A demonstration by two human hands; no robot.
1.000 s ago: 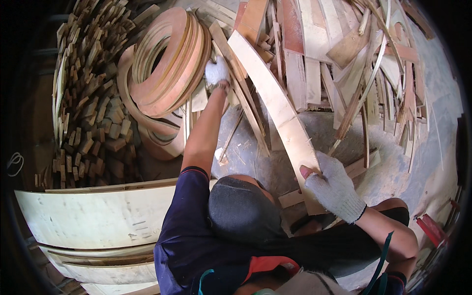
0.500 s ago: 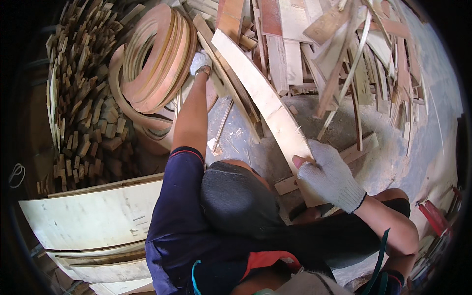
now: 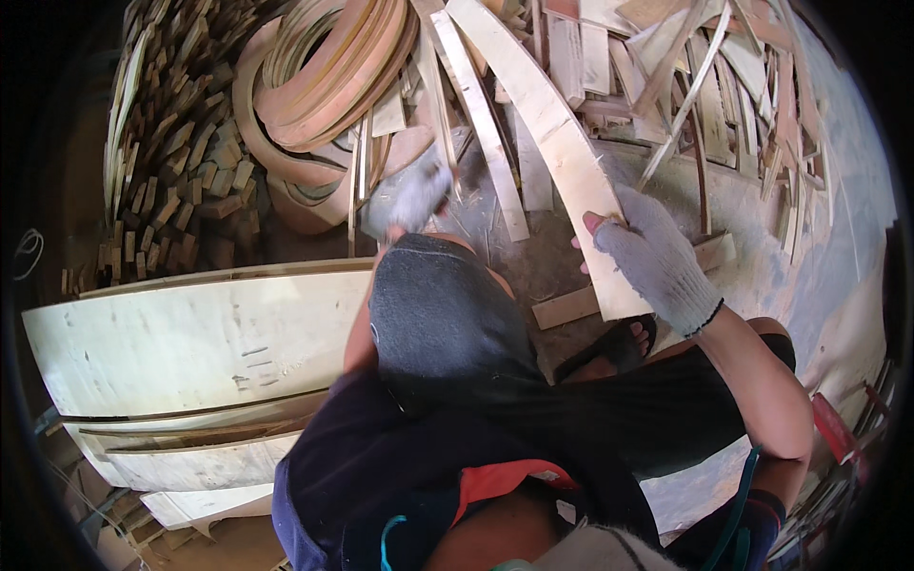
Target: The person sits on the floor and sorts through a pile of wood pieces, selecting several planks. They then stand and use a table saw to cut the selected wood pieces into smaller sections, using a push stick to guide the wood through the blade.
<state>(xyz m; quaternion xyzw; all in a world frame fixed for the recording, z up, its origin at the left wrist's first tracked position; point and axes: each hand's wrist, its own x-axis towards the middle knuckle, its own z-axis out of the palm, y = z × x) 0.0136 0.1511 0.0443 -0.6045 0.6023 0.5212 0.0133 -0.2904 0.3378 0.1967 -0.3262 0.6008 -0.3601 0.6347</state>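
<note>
Curved board (image 3: 557, 138): right hand (image 3: 660, 249) grips edge; floor (image 3: 764, 285) beside.

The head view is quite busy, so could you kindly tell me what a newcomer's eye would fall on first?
Probably the long, pale curved board, slanting from the top edge down to the gloved right hand, which grips it near its lower end. Next might come the stack of wooden rings at upper left, beside a dense heap of small wood pieces. The big pale panel at lower left also stands out.

Rings (image 3: 357, 81) lie right of the block pile (image 3: 190, 162); panels (image 3: 205, 333) lie on its near side; offcuts (image 3: 712, 114) lie farther right.
</note>
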